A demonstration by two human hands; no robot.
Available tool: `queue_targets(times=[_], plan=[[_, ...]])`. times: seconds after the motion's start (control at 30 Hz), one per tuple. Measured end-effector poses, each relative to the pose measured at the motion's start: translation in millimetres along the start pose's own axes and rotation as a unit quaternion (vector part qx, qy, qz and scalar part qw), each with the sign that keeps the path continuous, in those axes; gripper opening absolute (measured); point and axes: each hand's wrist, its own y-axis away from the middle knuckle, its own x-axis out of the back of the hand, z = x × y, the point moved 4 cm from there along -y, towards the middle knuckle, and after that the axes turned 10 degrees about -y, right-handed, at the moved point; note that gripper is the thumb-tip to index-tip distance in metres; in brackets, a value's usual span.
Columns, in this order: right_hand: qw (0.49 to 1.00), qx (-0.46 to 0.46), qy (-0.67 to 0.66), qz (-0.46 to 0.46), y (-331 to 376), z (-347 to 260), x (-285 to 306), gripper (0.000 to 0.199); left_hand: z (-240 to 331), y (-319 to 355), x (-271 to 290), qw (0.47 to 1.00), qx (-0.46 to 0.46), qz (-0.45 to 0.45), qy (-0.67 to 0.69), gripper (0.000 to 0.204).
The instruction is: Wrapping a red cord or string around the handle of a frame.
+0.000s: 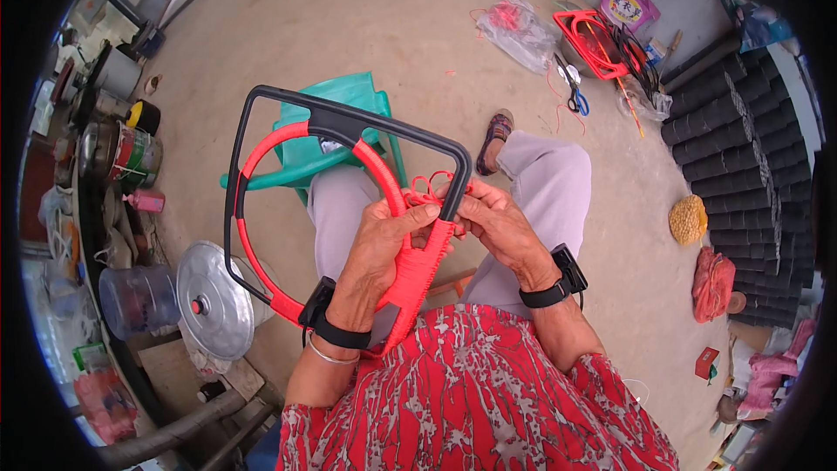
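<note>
A black frame (384,124) with rounded corners and an inner ring lies tilted across my lap. Bright red cord (418,270) is wound tightly round much of the ring and its lower right side. My left hand (384,240) closes round the wrapped part, its thumb against the edge near the frame's right bar. On the other side of that bar, my right hand (501,222) pinches the cord with thumb and fingers. A small loose red loop (427,183) stands up between the two hands. Some fingertips are hidden behind the frame.
A green plastic stool (349,92) stands in front of my knees. Further right are scissors (572,87), a plastic bag of red cord (514,30) and more red frames (588,44). Stacked dark tiles (732,157) line the right; a metal lid (214,296) leans at left.
</note>
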Motion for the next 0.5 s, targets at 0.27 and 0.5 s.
queue_targets(times=[0.27,0.5], plan=[[0.993,0.076,0.037,0.077,22,-11,29,0.027,-2,-3,4,0.999,-0.016,0.031,-0.012,0.016],[0.995,-0.064,-0.005,0.077,51,12,32,0.036,-3,-5,7,0.998,0.001,0.060,-0.025,0.012]])
